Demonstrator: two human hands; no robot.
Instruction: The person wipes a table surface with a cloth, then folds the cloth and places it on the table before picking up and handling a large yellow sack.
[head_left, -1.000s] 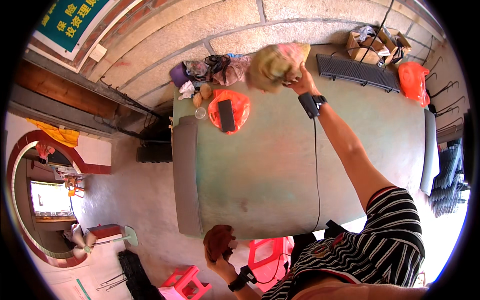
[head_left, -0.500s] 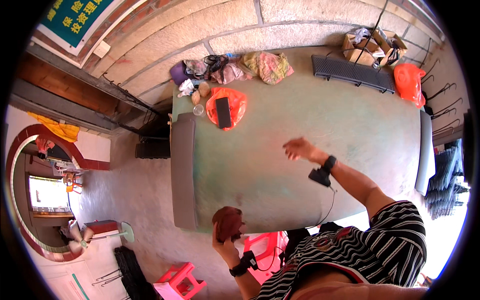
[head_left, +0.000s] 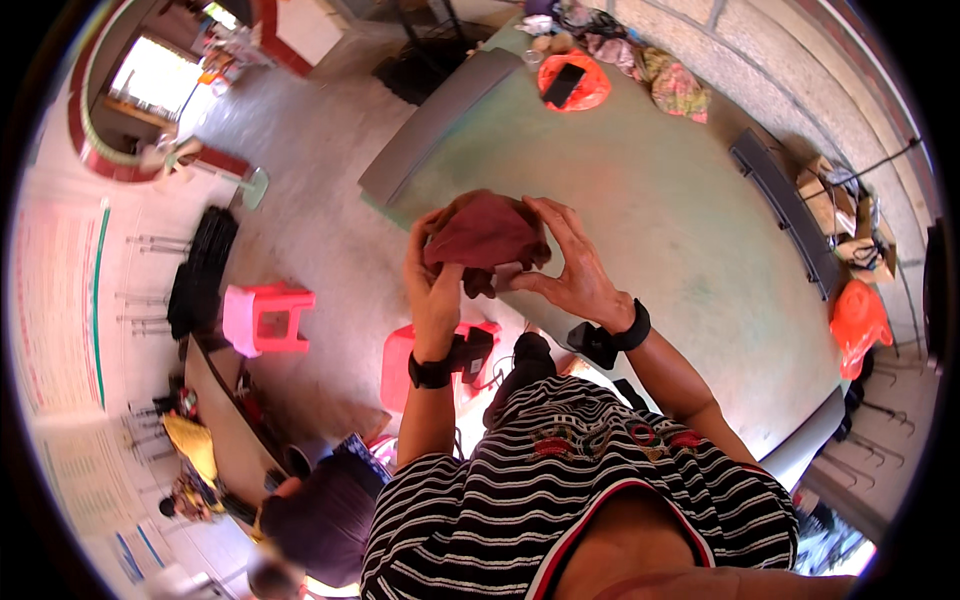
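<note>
A crumpled dark-red cloth bundle (head_left: 485,232) is held up in front of my body, over the near left edge of the green-topped table (head_left: 660,230). My left hand (head_left: 432,290) grips its left side, with the thumb pressed on the near edge and the fingers partly hidden behind. On the other side, my right hand (head_left: 575,262) curls round the bundle, fingers at the far edge and thumb at the near one. Small brown flaps of the cloth hang down between the two thumbs. Both wrists carry black straps with small boxes.
On the table's far side lie a black phone (head_left: 563,86) on a red plastic bag (head_left: 596,92) and patterned cloths (head_left: 680,85). A dark rack (head_left: 785,210) and cardboard boxes (head_left: 830,205) stand at right. Pink stools (head_left: 268,318) are on the floor. Another person (head_left: 325,515) is at lower left.
My view has turned toward the left side of the room. The right hand, open over the table before, has come to the cloth bundle, now raised in both hands.
</note>
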